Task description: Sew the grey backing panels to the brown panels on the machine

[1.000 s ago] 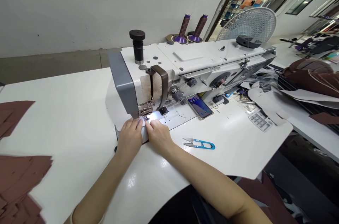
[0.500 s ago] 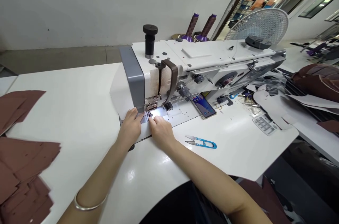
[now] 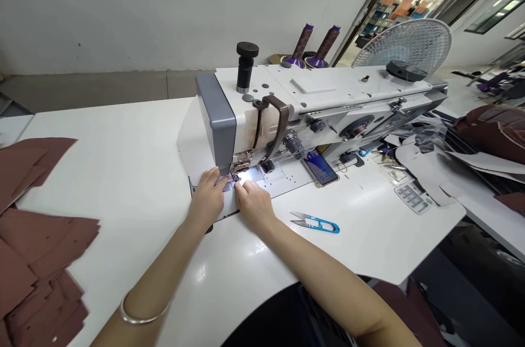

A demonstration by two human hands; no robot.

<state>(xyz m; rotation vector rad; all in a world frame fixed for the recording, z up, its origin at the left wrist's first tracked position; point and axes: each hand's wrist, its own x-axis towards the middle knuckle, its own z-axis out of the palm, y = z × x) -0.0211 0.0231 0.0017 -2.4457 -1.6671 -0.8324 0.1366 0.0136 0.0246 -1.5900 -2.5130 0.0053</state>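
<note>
A white sewing machine (image 3: 262,128) stands before me, its lamp lighting the metal bed (image 3: 283,185) around the presser foot (image 3: 235,175). My left hand (image 3: 208,199) rests at the left end of the bed, fingers bunched forward beneath the grey end cover and thumb toward the foot. Just right of it, my right hand (image 3: 254,202) lies on the front of the bed with its fingers curled and pinched close to the foot. Both hands look closed; whatever lies under the fingertips is too small and covered to make out. A silver bangle (image 3: 141,319) circles my left forearm.
Blue-handled thread snips (image 3: 315,223) lie right of my right hand. A phone (image 3: 321,168) leans by the machine. Stacked brown pieces (image 3: 49,237) cover the table's left side. Behind are two thread cones (image 3: 303,43) and a fan (image 3: 404,46). Pale scraps (image 3: 426,166) lie at right.
The whole view has shifted slightly, so the machine appears a little farther right and lower. Both hands stay at the presser foot, with hardly any movement against the machine.
</note>
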